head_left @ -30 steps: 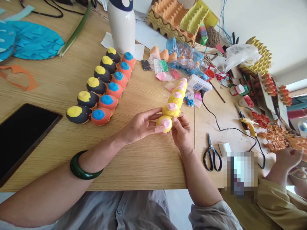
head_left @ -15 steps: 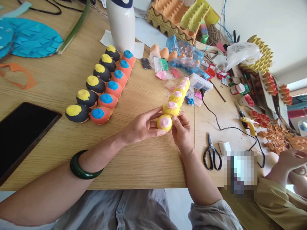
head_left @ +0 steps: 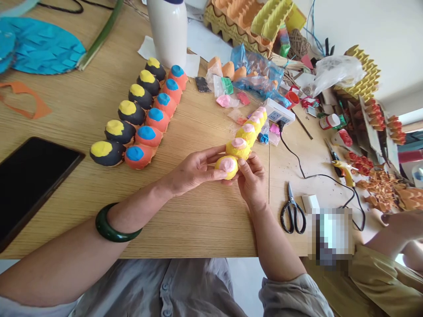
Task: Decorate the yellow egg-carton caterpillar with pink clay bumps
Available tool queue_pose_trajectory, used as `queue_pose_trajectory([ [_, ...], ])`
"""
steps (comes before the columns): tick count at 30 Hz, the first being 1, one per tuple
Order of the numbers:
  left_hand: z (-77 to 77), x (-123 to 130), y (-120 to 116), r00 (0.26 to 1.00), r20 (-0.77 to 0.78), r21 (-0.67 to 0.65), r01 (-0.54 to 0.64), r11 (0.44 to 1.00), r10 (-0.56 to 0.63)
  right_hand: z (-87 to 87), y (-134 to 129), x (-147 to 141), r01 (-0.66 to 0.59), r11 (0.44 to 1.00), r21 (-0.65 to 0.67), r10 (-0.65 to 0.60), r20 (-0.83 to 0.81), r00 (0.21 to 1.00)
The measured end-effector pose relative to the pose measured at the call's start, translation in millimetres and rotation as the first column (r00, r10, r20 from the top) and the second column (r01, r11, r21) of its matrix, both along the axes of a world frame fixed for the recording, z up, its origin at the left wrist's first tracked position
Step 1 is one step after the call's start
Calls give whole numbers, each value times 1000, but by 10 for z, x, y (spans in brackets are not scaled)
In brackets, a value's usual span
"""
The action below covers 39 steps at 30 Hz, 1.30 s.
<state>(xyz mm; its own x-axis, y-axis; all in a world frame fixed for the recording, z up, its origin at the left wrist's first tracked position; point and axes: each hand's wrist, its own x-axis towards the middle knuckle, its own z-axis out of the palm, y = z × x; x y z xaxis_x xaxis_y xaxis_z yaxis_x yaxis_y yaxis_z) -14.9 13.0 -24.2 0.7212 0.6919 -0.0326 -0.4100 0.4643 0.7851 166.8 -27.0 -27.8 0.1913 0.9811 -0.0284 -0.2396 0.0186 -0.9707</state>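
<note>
**Your left hand [head_left: 194,169]:** partly open, the fingers [head_left: 211,165] stretched out, their tips pressing the end cup of the strip.

**Your right hand [head_left: 251,181]:** curled, the thumb and fingers [head_left: 246,165] gripping the same end from the near side.

**Held piece:** a yellow egg-carton strip [head_left: 246,136], its rough pulp cups domed and topped with pink patches, runs from your hands to just beside a white power strip [head_left: 274,111].

**Your left wrist:** a dark green bangle [head_left: 115,224], smooth and glossy.

**Right of your hands:** black-handled scissors [head_left: 293,211] lie on the wooden table [head_left: 198,237].

**Left of your hands:** a black-and-yellow cup strip [head_left: 132,112] lies beside an orange-and-blue one [head_left: 155,116].

**Far right:** a co-worker's hand [head_left: 401,224] is near a yellow glue gun [head_left: 343,169].
</note>
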Motion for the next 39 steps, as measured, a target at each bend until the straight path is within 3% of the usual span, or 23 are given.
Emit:
queue_pose_trajectory([
  [13,27,-11,-2,995,92,-56,48,997,-43,2,4,10,11,1000,-18,-11,-6,1000],
  [22,26,-6,-18,999,-34,67,-31,997,34,28,-8,-3,-16,1000,22,17,-18,1000],
  [28,58,-2,-17,998,-55,142,-1,990,9,63,-5,19,-47,998,33,48,-33,998],
  [34,34,-32,-1,1000,-5,148,13,989,-13,13,-7,49,-39,999,35,39,-4,999],
  [39,0,-30,15,995,-75,139,-54,989,64,-45,-12,53,-82,994,79,80,27,996],
])
